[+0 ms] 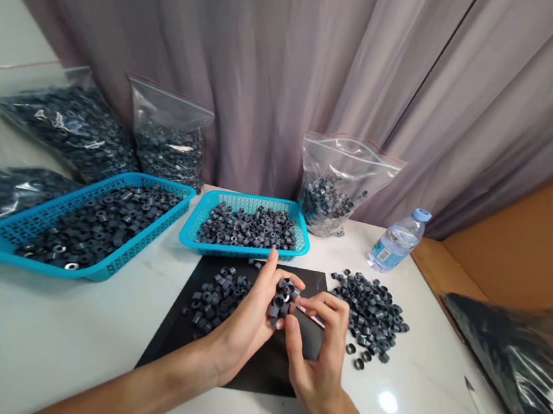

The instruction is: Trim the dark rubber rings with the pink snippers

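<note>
My left hand (254, 305) is cupped around a small cluster of dark grey plastic rings (281, 301), held above a black mat (267, 367). Close against it, my right hand (323, 340) has thumb and forefinger pinched at the right side of that cluster, on a ring. A thin pinkish stick-like thing (311, 315) shows behind the right fingers; whether it is held or lies on the mat I cannot tell. Left of my hands, a heap of dark grey pieces (217, 297) lies on the mat. A second heap of rings (372, 313) spreads on the table to the right.
Behind the mat stands a blue basket (240, 252) of grey pieces, with a larger blue basket (47, 267) at left. Zip bags (167, 146) of pieces line the back. A clear zip bag (333, 194), a water bottle (395, 245) and a cardboard box (530, 231) stand at right.
</note>
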The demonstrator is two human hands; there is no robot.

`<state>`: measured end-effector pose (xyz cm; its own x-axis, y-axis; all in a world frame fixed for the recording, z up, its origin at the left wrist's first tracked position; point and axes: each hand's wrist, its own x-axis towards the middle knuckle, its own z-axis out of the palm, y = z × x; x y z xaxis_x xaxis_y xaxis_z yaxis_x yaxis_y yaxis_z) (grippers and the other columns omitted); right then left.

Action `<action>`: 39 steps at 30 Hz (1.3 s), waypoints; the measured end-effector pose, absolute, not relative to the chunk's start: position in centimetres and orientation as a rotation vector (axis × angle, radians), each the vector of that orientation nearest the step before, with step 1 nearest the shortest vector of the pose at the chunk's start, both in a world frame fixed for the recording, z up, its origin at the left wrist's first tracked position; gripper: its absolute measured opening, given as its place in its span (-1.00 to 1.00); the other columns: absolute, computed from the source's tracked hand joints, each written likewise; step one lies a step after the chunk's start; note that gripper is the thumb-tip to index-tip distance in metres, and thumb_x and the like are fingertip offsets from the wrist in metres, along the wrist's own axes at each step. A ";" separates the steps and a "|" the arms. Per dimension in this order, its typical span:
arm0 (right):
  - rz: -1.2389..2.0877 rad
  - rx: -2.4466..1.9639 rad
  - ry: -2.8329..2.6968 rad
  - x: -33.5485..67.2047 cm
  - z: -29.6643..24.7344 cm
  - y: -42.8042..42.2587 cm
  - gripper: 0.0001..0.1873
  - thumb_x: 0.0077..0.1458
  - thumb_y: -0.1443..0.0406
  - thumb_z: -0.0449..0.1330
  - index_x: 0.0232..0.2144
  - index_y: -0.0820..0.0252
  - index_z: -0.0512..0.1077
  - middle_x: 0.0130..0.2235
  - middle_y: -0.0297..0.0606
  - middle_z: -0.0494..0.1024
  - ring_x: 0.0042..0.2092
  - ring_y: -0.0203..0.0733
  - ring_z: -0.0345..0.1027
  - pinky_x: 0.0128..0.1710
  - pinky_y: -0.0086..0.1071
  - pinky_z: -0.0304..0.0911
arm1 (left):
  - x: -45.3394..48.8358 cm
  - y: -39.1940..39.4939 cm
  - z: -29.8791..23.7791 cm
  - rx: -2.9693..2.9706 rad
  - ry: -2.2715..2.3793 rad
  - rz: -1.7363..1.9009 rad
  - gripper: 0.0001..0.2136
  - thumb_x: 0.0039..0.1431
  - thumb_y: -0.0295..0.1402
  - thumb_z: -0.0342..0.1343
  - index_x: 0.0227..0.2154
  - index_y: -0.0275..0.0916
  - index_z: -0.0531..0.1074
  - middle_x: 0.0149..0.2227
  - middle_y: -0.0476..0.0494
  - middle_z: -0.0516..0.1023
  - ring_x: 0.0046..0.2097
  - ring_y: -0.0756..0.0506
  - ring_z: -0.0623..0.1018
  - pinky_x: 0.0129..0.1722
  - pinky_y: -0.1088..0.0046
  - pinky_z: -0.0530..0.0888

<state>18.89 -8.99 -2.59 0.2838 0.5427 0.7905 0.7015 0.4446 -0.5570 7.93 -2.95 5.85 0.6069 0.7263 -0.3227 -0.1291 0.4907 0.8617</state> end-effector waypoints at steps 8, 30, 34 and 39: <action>-0.188 -1.177 -1.465 18.9 -2.7 -9.2 -0.67 0.19 0.47 0.13 -0.02 0.07 0.38 -0.17 -0.20 0.27 -0.16 -0.13 0.30 -0.23 -0.21 0.30 | 7.8 -3.0 5.7 0.932 0.767 0.536 -0.41 0.12 0.30 -0.20 -0.34 -0.15 0.39 -0.39 0.02 0.32 -0.30 -0.05 0.28 -0.32 0.48 0.21; 0.023 -1.287 -1.180 20.0 -3.6 -7.5 -0.81 0.38 0.29 -0.10 -0.09 0.12 0.29 -0.12 -0.19 0.31 -0.02 -0.12 0.24 -0.07 -0.18 0.22 | 8.4 -2.6 4.3 1.054 0.689 0.570 -0.47 0.24 0.17 -0.21 -0.46 -0.21 0.31 -0.51 0.05 0.16 -0.44 0.00 0.15 -0.48 0.52 0.07; 0.143 -1.317 -1.088 20.2 -3.6 -7.0 -0.78 0.38 0.22 -0.10 -0.09 0.13 0.29 -0.14 -0.20 0.32 -0.13 -0.16 0.27 -0.16 -0.23 0.25 | 8.5 -2.6 3.6 1.158 0.678 0.607 -0.42 0.24 0.20 -0.31 -0.46 -0.20 0.33 -0.51 0.04 0.15 -0.45 -0.01 0.13 -0.50 0.49 0.05; 0.189 -1.303 -1.086 20.2 -3.5 -7.0 -0.78 0.38 0.20 -0.09 -0.10 0.13 0.29 -0.17 -0.23 0.33 -0.15 -0.17 0.28 -0.16 -0.25 0.25 | 8.4 -3.0 3.6 1.236 0.735 0.610 -0.40 0.24 0.21 -0.37 -0.48 -0.19 0.31 -0.49 0.02 0.19 -0.41 -0.03 0.18 -0.46 0.49 0.09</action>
<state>20.24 -7.01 -3.55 0.5266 0.6609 0.5347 0.4419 0.3245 -0.8363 8.43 -3.01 3.60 0.6294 0.7596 -0.1640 -0.0216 0.2281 0.9734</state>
